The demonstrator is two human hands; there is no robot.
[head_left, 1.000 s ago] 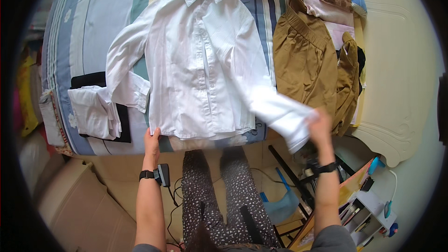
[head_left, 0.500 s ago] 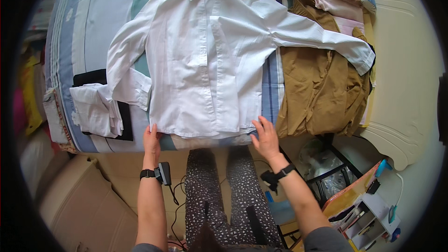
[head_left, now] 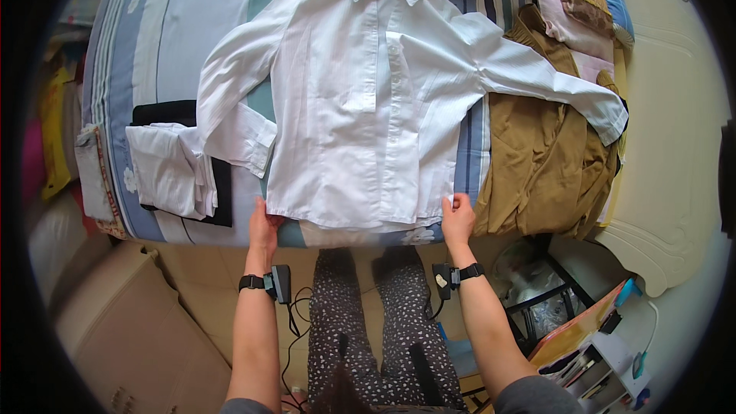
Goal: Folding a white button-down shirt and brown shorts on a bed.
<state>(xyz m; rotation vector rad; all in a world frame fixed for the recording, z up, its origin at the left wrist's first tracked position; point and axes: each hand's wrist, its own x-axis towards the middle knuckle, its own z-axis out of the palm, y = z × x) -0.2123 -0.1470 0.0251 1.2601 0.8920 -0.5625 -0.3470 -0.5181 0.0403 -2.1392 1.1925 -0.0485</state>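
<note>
From the head camera, looking down, a white long-sleeved shirt point(head_left: 368, 100) lies front-up and buttoned on a striped bedspread point(head_left: 161, 23) whose far end runs out of the top of the picture. The shirt's long axis runs from the collar, which points away from the person toward the top edge, down to the hem at the near edge of the bed. Its sleeve on the person's left is bent at the elbow, the cuff doubled back against the body of the shirt; the other sleeve stretches out to the right, its cuff lying on a rumpled tan garment point(head_left: 544, 169) that hides the bed beneath it. The left hand point(head_left: 263, 224) rests at the shirt's lower left corner, fingers together on the hem; whether it pinches the cloth or only presses it flat cannot be made out. The right hand point(head_left: 458, 217) is at the lower right corner, fingers narrowed onto the hem edge, seemingly nipping it. Both wrists wear dark bands with small devices. To the left, a folded white garment point(head_left: 172, 169) lies on a black cloth point(head_left: 222, 192) that it mostly covers. Pillows at the upper right are cut off by the fisheye rim.
</note>
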